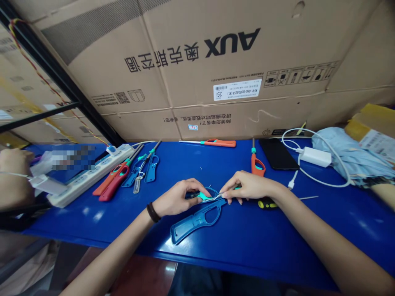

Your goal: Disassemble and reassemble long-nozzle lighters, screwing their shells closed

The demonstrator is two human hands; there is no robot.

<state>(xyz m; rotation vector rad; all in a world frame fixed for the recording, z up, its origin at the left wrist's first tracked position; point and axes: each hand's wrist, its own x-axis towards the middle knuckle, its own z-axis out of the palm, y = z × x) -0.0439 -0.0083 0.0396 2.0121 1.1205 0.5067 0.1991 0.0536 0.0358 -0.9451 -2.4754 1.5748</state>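
Head view: left hand (175,198) pinches a teal lighter part (203,196), right hand (248,186) its thin wire (217,196), above a blue lighter shell (194,222) on the desk (277,246); excess pull risks snapping the wire or dislodging the part.

The lighter shell (197,220) is mid-blue, the small lighter part (202,196) teal, and the workbench (277,242) a deep royal blue. The far lighter (220,143) is orange with a teal collar, and the cardboard box (154,82) tan with black lettering
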